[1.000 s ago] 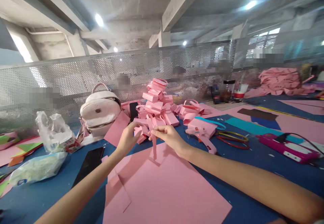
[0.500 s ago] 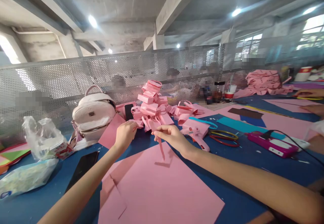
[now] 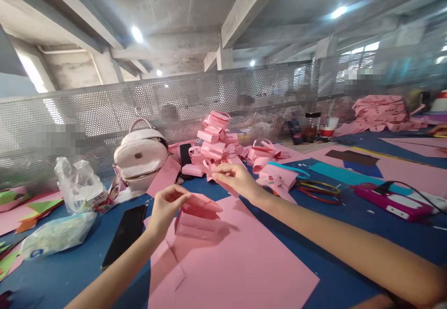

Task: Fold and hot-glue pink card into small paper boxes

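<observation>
My left hand [image 3: 170, 208] pinches the upper edge of a small folded pink paper box [image 3: 199, 220], which tilts over a large pink sheet [image 3: 240, 258]. Up and to the right, my right hand [image 3: 238, 181] has thumb and fingers closed on a pink paper strip [image 3: 227, 189]. Part of the strip is hidden by the hand. Just behind both hands rises a pile of folded pink paper boxes [image 3: 213, 148], some with looped handles. A pink glue gun [image 3: 279, 183] lies right of my right hand.
Left stand a white backpack [image 3: 141, 155], a black phone [image 3: 124, 234], a plastic bag [image 3: 78, 183] and a clear packet [image 3: 59, 237]. Right lie tape rolls [image 3: 319, 191] and a magenta power strip [image 3: 393, 201] with a black cable. A perforated metal screen [image 3: 195, 90] runs behind.
My left hand has come back from the pile toward me with a folded pink paper box in it. My right hand keeps the strip, which now hangs less visibly. The view has turned slightly left.
</observation>
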A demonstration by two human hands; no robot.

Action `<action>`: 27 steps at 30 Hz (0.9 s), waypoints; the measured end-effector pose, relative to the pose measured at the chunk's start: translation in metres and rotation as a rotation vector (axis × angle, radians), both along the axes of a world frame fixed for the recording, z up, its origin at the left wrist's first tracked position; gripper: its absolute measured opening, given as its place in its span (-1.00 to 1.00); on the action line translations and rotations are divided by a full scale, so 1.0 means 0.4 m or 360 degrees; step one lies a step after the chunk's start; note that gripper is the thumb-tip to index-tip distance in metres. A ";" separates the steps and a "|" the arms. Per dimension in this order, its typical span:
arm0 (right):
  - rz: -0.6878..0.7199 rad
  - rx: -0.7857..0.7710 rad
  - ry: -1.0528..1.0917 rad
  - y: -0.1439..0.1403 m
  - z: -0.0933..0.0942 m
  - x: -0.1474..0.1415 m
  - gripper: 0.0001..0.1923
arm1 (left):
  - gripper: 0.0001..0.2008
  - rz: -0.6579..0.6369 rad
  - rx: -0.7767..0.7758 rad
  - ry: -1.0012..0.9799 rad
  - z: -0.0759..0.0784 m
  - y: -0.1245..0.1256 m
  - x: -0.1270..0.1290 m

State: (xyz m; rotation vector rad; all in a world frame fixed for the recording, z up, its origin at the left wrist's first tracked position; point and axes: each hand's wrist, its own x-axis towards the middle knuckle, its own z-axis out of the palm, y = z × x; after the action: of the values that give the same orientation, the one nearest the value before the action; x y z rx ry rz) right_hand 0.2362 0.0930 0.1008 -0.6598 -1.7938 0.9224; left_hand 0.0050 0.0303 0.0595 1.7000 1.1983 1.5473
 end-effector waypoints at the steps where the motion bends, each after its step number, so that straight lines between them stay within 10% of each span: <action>1: 0.0022 -0.0001 -0.0035 -0.007 -0.008 -0.010 -0.78 | -0.76 -0.0010 -0.0009 -0.0071 -0.003 -0.011 0.013; 23: 0.0397 0.0005 -0.0588 -0.022 -0.025 -0.076 -0.49 | -0.77 -0.0031 -0.0174 -0.0511 -0.061 -0.029 0.044; 27: 0.0281 0.0085 -0.0697 -0.043 -0.003 -0.069 -0.77 | -0.77 -0.0025 -0.0170 -0.0552 -0.065 -0.027 0.048</action>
State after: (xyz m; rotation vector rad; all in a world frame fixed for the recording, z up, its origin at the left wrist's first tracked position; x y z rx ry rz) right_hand 0.2085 0.0757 0.0994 -0.7174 -2.2878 0.8891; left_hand 0.0240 0.0194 0.0333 1.3038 1.0626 1.6541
